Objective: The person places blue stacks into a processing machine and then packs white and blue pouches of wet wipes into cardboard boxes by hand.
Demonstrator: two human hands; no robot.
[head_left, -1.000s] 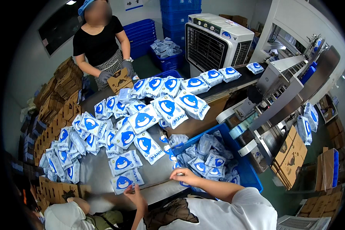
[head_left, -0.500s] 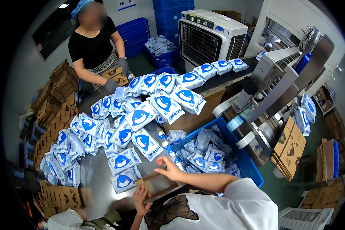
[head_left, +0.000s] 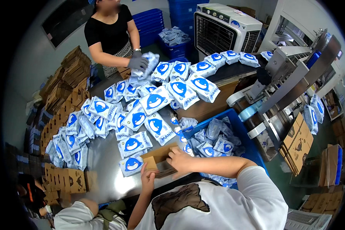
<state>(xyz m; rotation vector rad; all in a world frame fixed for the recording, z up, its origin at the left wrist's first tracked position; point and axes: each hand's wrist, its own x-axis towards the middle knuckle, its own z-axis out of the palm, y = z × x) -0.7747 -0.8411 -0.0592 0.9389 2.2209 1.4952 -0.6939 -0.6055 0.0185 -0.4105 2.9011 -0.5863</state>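
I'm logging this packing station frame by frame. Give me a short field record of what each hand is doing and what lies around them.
left hand: grips the near end of the small cardboard box
right hand: on the box's far end, at its open flap
box: brown, lying on the steel table
beside box: blue-and-white packets heaped over the table
right of table: blue crate holding more packets
co-worker: gloved hand lifting a packet across the table

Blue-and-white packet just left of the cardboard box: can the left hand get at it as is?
Probably yes. The left hand grips the cardboard box edge right beside that packet, with nothing between them; it would have to let go of the box first.
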